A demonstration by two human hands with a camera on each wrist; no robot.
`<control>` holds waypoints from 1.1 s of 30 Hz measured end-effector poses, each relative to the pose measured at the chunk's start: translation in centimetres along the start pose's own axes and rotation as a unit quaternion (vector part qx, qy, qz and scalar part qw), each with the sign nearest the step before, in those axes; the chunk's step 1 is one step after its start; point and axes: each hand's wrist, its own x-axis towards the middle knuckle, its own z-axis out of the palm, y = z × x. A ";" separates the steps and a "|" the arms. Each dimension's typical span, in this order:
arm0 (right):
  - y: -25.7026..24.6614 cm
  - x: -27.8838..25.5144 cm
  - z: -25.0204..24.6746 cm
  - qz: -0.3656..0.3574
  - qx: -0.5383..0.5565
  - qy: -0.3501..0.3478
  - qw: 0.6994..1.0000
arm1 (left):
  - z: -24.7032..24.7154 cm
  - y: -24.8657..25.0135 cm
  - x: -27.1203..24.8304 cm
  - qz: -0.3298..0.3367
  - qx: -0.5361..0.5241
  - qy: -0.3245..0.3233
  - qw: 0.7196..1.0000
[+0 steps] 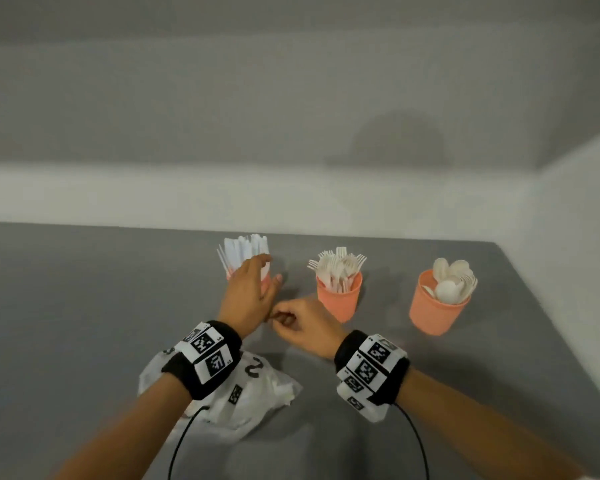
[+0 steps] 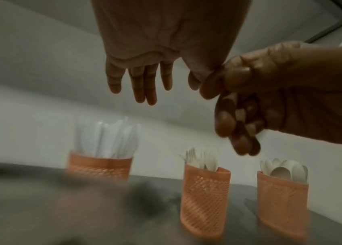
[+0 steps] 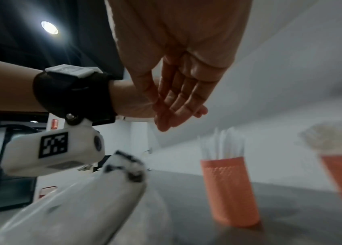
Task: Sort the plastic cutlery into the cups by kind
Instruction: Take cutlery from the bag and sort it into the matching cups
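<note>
Apparently nearly done: knives (image 1: 245, 251) stand in left cup (image 2: 99, 167), forks (image 1: 338, 268) in middle cup (image 1: 339, 299), spoons (image 1: 454, 280) in right cup (image 1: 437, 308); I see no loose cutlery on worktop (image 1: 84, 289). My left hand (image 1: 252, 292) spread, fingers relaxed, just in front of knife cup. My right hand (image 1: 303, 323) curled, fingertips pinched by left thumb; what it holds, cannot tell. Crumpled plastic bag (image 1: 257, 396) near edge, under left wrist; contents unclear. Nothing blocks cups.
</note>
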 end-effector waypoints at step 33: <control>-1.4 2.5 12.4 0.178 -0.293 -0.302 0.889 | -6.8 -8.9 -11.2 -0.105 0.067 -0.088 0.988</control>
